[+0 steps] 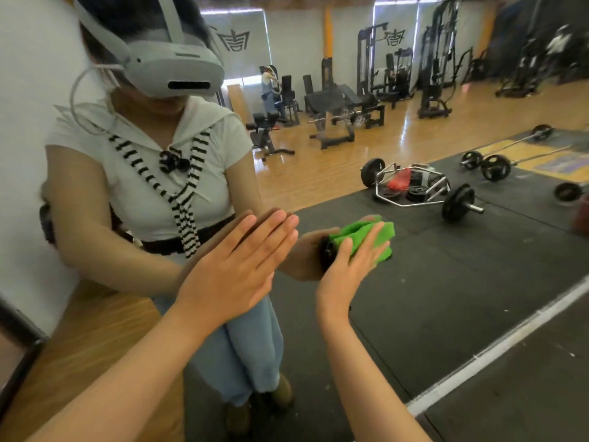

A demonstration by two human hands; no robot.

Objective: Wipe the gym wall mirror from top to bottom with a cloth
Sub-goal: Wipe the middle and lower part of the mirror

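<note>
Item: bunched green microfibre cloth (366,232), soft, light, probably best spread under a flat palm; pressed against the large gym wall mirror (446,275) by the right hand (345,269), fingers straight, with the left hand (232,266) flat and open on the glass beside it.

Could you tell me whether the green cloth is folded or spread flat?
Folded: the green cloth shows thick doubled layers under the right hand on the mirror.

Chrome hex bar (414,189) with black plates on black rubber mat (446,266), red object (398,181) inside frame. Barbell (487,165) beyond. Black weight machines (436,59), bench (334,103) on wood floor (430,129). White strip (497,346) lower right.
</note>
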